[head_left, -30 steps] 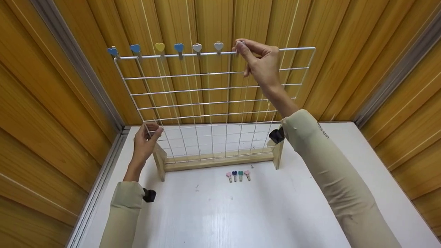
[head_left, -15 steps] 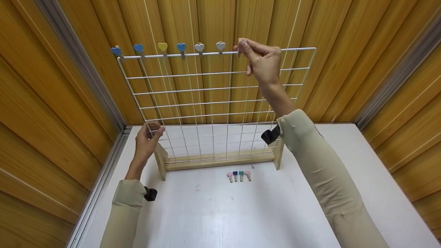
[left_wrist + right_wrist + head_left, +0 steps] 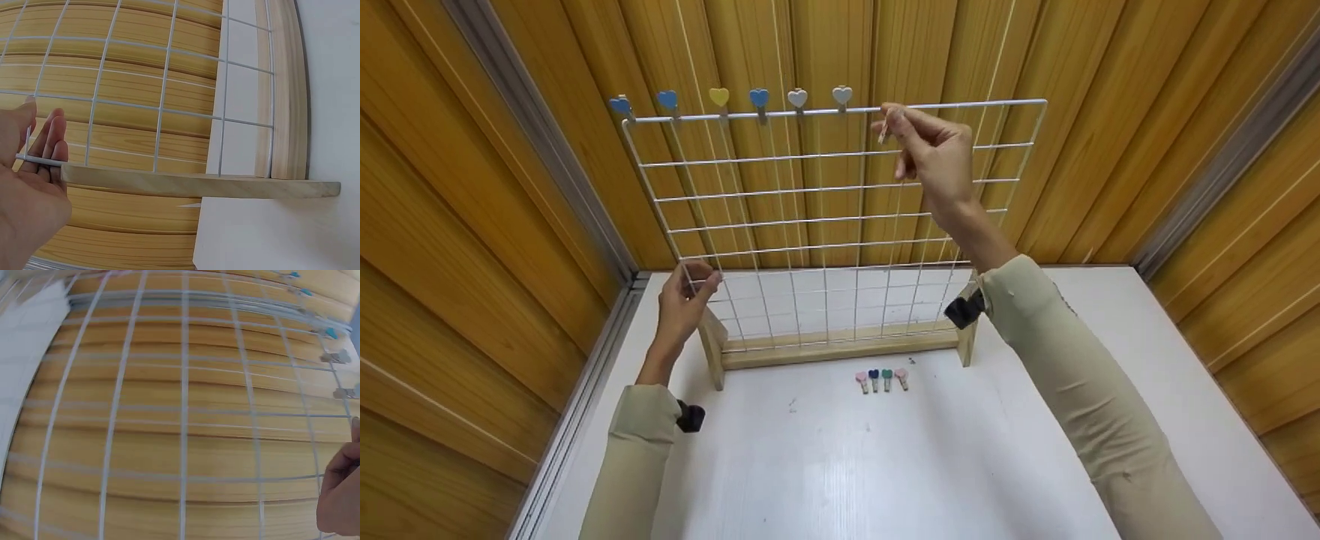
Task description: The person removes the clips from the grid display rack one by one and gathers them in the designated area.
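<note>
My right hand (image 3: pixel 941 154) pinches a small clothespin (image 3: pixel 883 136) just in front of and below the top bar of the white wire grid (image 3: pixel 787 157). The fingers hide most of that clothespin, its heart included. Along the top bar, left of this hand, stand heart clothespins: blue (image 3: pixel 667 99), yellow (image 3: pixel 719 97) and white (image 3: pixel 842 95) ones. My left hand (image 3: pixel 682 304) holds the grid's left side wire low down, above the wooden stand (image 3: pixel 840 352). In the left wrist view, the left fingers (image 3: pixel 56 135) curl round that wire.
On the white table (image 3: pixel 825 457), in front of the stand, lies a short row of clothespins: pink (image 3: pixel 862 379), dark blue (image 3: pixel 874 377), green (image 3: pixel 887 377) and another pink. Wood-look panels (image 3: pixel 472 225) rise behind and on both sides.
My right hand has come down slightly from the top bar, and the clothespin's end now shows below its fingers. The left hand keeps its hold on the grid.
</note>
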Demonstrator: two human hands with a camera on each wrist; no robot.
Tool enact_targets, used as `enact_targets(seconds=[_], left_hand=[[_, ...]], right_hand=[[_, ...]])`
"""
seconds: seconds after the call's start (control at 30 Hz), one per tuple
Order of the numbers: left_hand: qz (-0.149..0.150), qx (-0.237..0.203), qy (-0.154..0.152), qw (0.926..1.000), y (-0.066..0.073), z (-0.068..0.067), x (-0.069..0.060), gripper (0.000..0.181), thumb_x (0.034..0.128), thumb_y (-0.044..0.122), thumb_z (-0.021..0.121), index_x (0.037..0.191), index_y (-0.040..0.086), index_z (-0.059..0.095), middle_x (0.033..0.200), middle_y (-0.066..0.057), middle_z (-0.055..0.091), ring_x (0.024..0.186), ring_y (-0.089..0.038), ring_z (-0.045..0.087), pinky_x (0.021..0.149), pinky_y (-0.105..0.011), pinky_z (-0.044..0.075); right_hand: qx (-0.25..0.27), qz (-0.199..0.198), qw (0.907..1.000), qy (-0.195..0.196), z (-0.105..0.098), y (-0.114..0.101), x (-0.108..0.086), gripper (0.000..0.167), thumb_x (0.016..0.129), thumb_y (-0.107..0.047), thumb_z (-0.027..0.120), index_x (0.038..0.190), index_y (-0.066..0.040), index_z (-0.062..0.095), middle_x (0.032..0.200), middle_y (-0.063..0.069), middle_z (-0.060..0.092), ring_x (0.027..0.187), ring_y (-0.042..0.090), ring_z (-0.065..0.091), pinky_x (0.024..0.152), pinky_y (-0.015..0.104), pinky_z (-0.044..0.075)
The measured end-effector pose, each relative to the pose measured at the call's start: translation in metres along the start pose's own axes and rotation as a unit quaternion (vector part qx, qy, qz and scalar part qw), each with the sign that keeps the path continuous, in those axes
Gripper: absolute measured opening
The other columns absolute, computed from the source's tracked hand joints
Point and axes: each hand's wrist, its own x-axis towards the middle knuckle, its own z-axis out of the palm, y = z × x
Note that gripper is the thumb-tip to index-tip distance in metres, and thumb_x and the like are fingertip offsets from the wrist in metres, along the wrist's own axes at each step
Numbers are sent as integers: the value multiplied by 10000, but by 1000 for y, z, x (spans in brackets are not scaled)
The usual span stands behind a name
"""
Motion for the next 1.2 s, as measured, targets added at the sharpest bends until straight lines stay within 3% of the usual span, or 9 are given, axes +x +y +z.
enact_targets(seconds=[0.23,0.4,0.53,0.67,0.87,1.07,1.13,1.2], left_hand=[[-33,69,-43,10000,-1,0,-3,307,1005,229,673,1228,41,578,1127,-47,669,935,-49,634,834,-179,482],[-28,50,-42,10000,-1,-1,-1,324,1004,244,674,1240,45,574,1129,-30,666,975,-102,645,836,-178,480],[18,7,-41,10000,-2,-1,0,337,1005,223,671,1249,15,567,1131,-63,666,940,-60,638,827,-176,480],[30,-10,-44,10000,-3,-2,-1,327,1003,202,672,1248,10,572,1144,-105,664,912,-24,628,824,-170,480],[-76,36,-157,9998,-2,2,-1,348,1005,264,671,1254,45,568,1161,-84,655,955,-57,624,858,-192,487],[-114,-18,-153,9998,-1,1,-1,355,1008,268,663,1259,40,557,1185,-120,644,961,-67,622,857,-185,483],[-161,-16,-164,9997,7,0,-4,344,1017,231,650,1267,17,552,1172,-107,639,991,-128,628,843,-170,472],[-206,-4,-206,9996,10,-2,-5,340,1021,211,640,1274,4,546,1180,-109,634,1001,-144,623,843,-165,465]], right_hand=[[-774,-214,9933,-828,-19,4,-41,199,997,-15,624,1145,60,734,891,7,787,456,71,555,444,184,434],[-1234,37,9859,-1131,-35,10,-66,201,983,-5,642,1148,65,733,928,-49,719,535,55,555,493,165,450],[-1623,357,9764,-1378,-51,28,-86,199,986,-1,638,1148,56,738,945,10,694,560,46,550,504,161,437],[-1941,881,9629,-1657,-71,57,-110,216,997,-24,631,1174,62,720,857,67,687,543,53,561,495,170,433],[-2116,1850,9455,-1642,-99,98,-139,223,1006,-88,644,1186,30,702,860,53,672,543,53,555,517,190,451],[-2118,2395,9323,-1692,-107,132,-165,241,979,-143,698,1132,43,701,911,118,712,566,68,566,525,186,452],[-2103,2578,9265,-1757,-108,144,-174,248,973,-157,708,1123,41,702,935,172,721,572,65,574,530,176,447],[-2143,2711,9201,-1846,-108,155,-183,239,976,-136,699,1111,62,700,888,144,718,567,67,580,526,180,443]])
